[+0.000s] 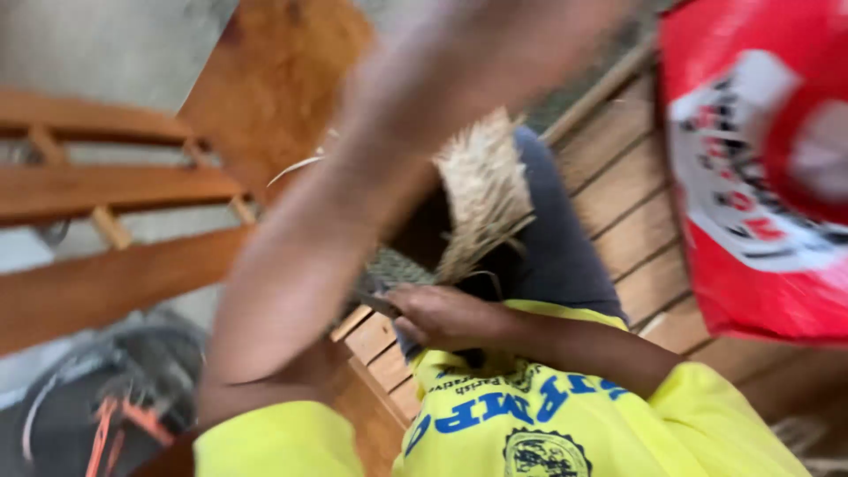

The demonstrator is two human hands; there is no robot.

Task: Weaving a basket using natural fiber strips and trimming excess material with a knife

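A woven straw piece (481, 190) with a frayed, loose-fibre edge lies across my dark-trousered lap. My right hand (442, 314) is closed on its lower woven edge, near my yellow shirt; a thin dark strip pokes out by the fingers. My left arm sweeps up across the middle of the view, heavily blurred. My left hand (530, 35) is only a smear at the top edge, above the straw piece, and its fingers cannot be made out.
I sit on a slatted wooden bench (636, 177). A red printed plastic bag (760, 177) rests on it at the right. Wooden rails (106, 185) run along the left, with a dark bag with orange trim (106, 397) below them.
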